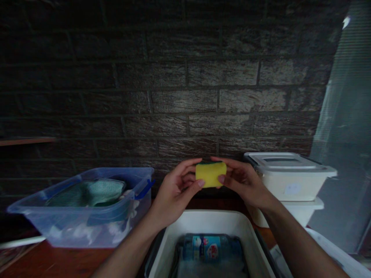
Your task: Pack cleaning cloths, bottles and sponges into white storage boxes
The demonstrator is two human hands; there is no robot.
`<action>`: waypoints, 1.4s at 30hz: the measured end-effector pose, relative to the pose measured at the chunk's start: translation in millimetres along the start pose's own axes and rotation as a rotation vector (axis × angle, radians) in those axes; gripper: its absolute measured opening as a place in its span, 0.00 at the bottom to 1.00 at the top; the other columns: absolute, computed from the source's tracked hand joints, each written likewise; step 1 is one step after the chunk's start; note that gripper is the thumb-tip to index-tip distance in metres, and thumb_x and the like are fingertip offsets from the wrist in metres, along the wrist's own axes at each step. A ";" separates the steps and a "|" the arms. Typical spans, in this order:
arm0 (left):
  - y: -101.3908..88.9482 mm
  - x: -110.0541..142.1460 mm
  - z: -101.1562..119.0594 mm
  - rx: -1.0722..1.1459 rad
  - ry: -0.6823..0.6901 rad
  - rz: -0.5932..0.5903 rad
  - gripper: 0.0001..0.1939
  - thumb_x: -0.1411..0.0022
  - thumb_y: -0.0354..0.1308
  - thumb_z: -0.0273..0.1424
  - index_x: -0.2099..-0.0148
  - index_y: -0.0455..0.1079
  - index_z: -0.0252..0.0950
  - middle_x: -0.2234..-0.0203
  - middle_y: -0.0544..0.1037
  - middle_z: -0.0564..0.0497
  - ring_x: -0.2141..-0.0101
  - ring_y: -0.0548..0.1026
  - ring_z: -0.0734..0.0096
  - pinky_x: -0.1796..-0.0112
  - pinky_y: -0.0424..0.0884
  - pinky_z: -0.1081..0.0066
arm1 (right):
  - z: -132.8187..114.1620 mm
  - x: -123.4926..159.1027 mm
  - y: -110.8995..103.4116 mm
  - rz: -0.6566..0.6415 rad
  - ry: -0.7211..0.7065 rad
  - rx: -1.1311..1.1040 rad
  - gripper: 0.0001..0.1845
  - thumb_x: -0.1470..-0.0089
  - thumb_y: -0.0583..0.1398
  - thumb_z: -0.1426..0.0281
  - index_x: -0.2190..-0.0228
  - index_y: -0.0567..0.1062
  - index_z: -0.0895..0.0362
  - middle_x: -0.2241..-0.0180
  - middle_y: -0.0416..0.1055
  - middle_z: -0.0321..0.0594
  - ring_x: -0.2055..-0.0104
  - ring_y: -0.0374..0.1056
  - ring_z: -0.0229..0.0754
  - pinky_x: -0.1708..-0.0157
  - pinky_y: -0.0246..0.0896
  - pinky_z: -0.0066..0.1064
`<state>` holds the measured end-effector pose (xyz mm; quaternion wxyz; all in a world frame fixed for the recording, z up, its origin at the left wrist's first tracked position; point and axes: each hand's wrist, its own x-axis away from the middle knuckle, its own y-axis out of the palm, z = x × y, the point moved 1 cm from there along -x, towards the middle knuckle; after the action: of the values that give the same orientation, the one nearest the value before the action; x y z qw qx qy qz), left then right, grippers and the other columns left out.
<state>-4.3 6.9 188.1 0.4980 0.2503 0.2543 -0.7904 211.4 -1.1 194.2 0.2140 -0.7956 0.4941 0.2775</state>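
Between my two hands is a yellow sponge [211, 173] with a dark green layer along its top edge, held up in front of the brick wall. My left hand [180, 189] grips its left end, thumb on the near face and fingers behind. At the right end, my right hand [246, 179] pinches it the same way. Below the hands stands a white bin [213, 216] with dark side handles. Inside it lies a clear plastic bottle [210, 247] with a blue label; the other contents are too dark to make out.
On the left, a translucent blue tub [87, 224] holds a green item [92, 191] and whitish things. Stacked white lidded boxes [290, 177] stand to the right, close to my right forearm. A dark brick wall [185, 96] rises behind the brown tabletop [60, 260].
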 end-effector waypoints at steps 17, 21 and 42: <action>1.6 -1.4 5.9 0.120 0.038 -0.094 0.26 0.37 0.69 0.27 0.39 0.70 0.41 0.46 0.78 0.45 0.46 0.77 0.63 0.47 0.75 0.68 | -4.9 1.0 0.4 0.009 -0.115 0.165 0.21 0.43 0.69 0.72 0.47 0.80 0.49 0.45 0.73 0.41 0.44 0.70 0.42 0.44 0.64 0.30; -2.4 -3.9 4.9 0.178 0.021 -0.047 0.20 0.37 0.68 0.28 0.43 0.74 0.39 0.52 0.82 0.46 0.53 0.80 0.67 0.52 0.76 0.72 | -0.4 2.5 -4.1 -0.023 -0.008 0.052 0.22 0.42 0.68 0.71 0.45 0.79 0.48 0.46 0.76 0.41 0.46 0.72 0.43 0.46 0.66 0.34; 2.6 0.0 4.8 0.002 -0.054 0.015 0.24 0.41 0.72 0.32 0.43 0.72 0.40 0.53 0.80 0.47 0.54 0.79 0.64 0.55 0.76 0.69 | 6.9 -0.2 1.0 0.043 0.044 0.010 0.22 0.45 0.71 0.69 0.48 0.79 0.50 0.53 0.79 0.40 0.51 0.75 0.42 0.49 0.69 0.34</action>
<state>-2.6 2.8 191.3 0.5101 0.2314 0.2380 -0.7935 208.9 2.8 189.1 0.2011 -0.7896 0.5171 0.2621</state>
